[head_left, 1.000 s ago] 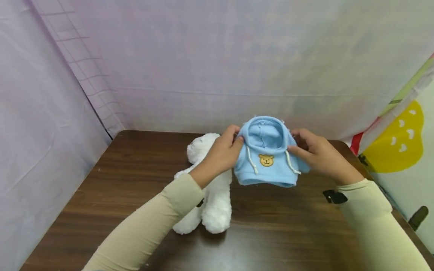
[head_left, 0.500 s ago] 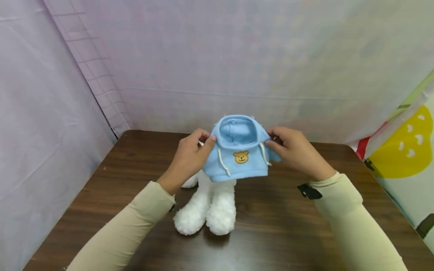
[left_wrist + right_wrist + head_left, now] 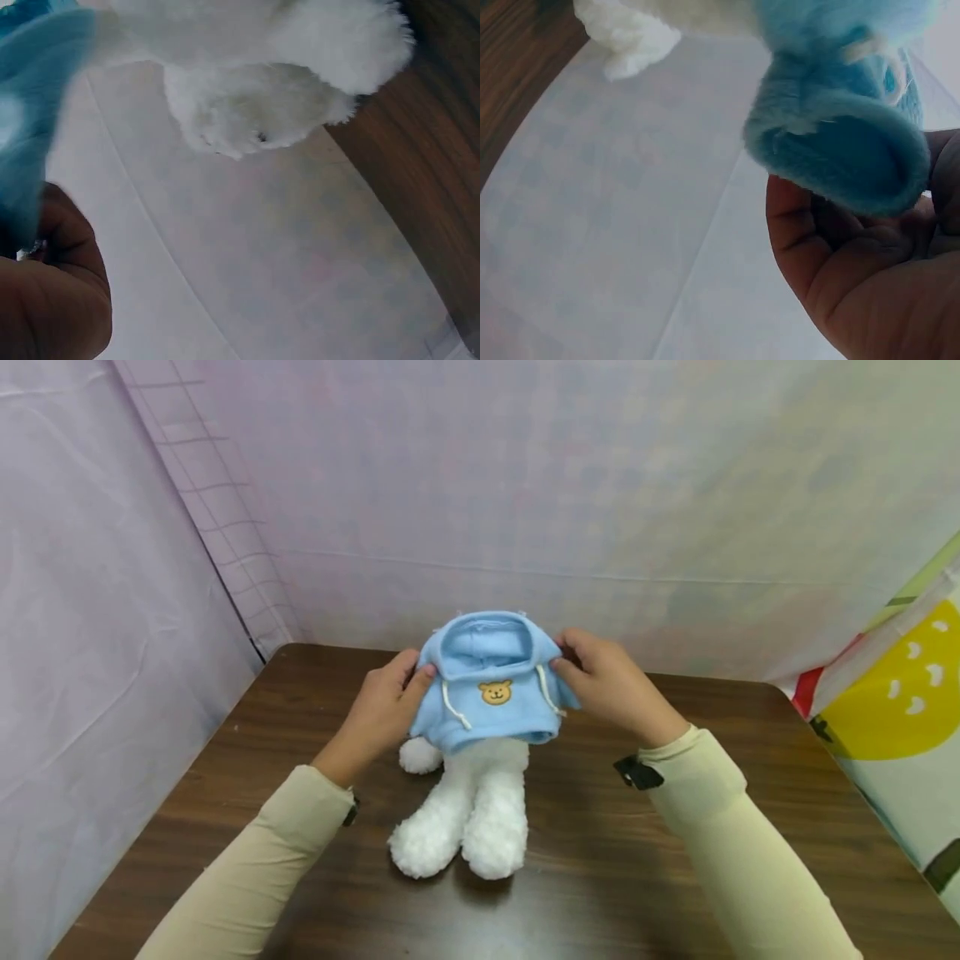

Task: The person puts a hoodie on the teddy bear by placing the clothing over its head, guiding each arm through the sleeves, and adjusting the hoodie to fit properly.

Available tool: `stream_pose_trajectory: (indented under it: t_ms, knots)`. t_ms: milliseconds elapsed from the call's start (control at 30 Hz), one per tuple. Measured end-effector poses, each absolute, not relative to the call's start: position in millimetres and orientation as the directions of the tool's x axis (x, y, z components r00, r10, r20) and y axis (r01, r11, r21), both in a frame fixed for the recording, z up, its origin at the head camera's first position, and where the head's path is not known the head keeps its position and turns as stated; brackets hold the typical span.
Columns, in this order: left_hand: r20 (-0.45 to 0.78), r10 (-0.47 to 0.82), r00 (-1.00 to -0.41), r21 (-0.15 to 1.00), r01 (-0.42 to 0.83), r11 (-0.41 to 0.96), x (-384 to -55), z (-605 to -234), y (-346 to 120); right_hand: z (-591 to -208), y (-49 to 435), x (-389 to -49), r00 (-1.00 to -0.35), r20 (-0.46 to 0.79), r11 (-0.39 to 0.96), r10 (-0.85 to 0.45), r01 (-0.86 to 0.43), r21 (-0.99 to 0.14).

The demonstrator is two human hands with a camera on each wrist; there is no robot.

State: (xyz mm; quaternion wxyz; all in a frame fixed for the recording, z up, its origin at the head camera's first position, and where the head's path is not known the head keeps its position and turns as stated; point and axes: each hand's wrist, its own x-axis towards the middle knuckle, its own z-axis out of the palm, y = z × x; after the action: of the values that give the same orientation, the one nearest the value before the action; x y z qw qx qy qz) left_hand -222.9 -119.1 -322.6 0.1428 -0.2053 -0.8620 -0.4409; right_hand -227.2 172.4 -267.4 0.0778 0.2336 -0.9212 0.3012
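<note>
The left hand and right hand are pinching opposite sides of the light-blue hoodie, holding it over the white plush toy lying on the wood-grain tabletop. Spreading seems done; the bare-headed toy isn't wearing it yet.

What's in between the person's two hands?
In the head view, a little blue hoodie hangs between the left hand and the right hand; each hand grips one side of it.
</note>
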Motion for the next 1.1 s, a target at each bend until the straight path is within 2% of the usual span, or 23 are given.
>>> stream_pose_trajectory:
  t_ms: [233,467,633,867,1100]
  knots:
    - [0.363,0.218,-0.906,0.708,0.420,0.568,-226.8,-325.8,-130.0,-275.0,161.1,-235.4,-0.872,0.300,0.710,-0.386,-0.489,-0.508]
    - [0.289,0.265,-0.920,0.703,0.392,0.593,-227.6,-330.2,-140.8,-285.9,152.6,-245.5,-0.884,0.271,0.712,-0.381,-0.468,-0.524]
    - [0.328,0.223,-0.918,0.689,0.394,0.608,-229.2,-334.3,-136.2,-291.8,148.3,-250.9,-0.912,0.220,0.719,-0.347,-0.409,-0.561]
    - [0.391,0.135,-0.910,0.657,0.379,0.651,-232.1,-341.7,-127.7,-292.7,143.9,-251.4,-0.914,0.124,0.725,-0.387,-0.385,-0.571]
    - [0.265,0.161,-0.951,0.697,0.305,0.649,-233.5,-343.5,-138.9,-292.0,142.0,-248.8,-0.909,0.124,0.731,-0.397,-0.395,-0.557]
